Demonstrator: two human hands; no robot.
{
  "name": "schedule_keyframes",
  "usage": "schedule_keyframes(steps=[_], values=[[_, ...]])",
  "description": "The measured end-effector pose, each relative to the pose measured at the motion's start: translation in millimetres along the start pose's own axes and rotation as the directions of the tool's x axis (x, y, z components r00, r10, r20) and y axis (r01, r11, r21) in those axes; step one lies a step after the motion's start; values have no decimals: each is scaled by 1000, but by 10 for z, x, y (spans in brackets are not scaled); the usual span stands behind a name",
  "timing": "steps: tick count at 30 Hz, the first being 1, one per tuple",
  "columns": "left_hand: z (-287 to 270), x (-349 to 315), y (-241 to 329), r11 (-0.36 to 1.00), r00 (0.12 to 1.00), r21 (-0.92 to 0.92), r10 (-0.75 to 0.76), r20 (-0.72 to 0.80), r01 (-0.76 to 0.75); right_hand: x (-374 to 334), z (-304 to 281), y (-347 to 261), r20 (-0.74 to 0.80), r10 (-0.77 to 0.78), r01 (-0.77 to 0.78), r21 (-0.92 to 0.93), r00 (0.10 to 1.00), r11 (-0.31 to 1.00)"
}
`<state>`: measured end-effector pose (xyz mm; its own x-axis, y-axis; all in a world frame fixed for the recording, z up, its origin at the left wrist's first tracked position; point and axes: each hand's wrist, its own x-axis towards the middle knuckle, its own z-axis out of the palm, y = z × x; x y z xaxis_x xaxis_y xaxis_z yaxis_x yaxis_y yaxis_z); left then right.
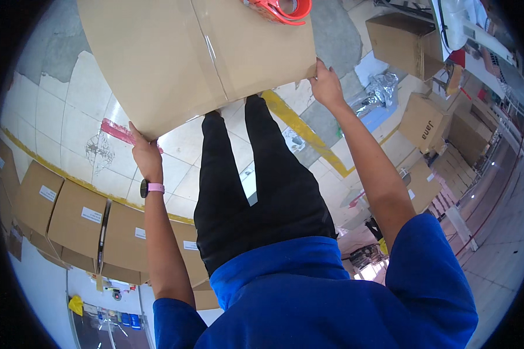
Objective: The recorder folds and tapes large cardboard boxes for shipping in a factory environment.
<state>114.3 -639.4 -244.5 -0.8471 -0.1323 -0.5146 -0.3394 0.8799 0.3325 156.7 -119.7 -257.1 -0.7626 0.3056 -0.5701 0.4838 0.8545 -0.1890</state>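
Note:
A large brown cardboard box (157,64) fills the top of the view, its top seam covered by a strip of clear tape. My left hand (147,156) grips its near left corner, most of the fingers hidden underneath, and a watch with a pink band is on that wrist. At the near right corner, my right hand (327,87) holds the box with the thumb side against the edge and the other fingers partly hidden. On top of the box, towards its far right, lies a red tape dispenser (282,13), cut off by the view's upper edge.
Several labelled cardboard boxes (78,218) stand in a row at the left behind a yellow floor line. To the right are an open carton (396,43), crumpled silvery wrap (381,90), another box (423,122) and stacked cardboard (457,168). Yellow tape (303,131) crosses the tiled floor.

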Motion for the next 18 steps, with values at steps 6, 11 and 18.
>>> schedule_keyframes(steps=[6,11,18], values=[[215,36,-327,995,989,100,3,-146,12,-44,145,-155,-86,108,-94,150,990,984],[160,-73,312,915,943,-228,-329,56,333,-91,262,-64,-46,344,-301,384,938,873],[-30,214,-518,-55,738,-770,-252,626,635,-37,92,-614,395,525,-448,894,754,-28]])
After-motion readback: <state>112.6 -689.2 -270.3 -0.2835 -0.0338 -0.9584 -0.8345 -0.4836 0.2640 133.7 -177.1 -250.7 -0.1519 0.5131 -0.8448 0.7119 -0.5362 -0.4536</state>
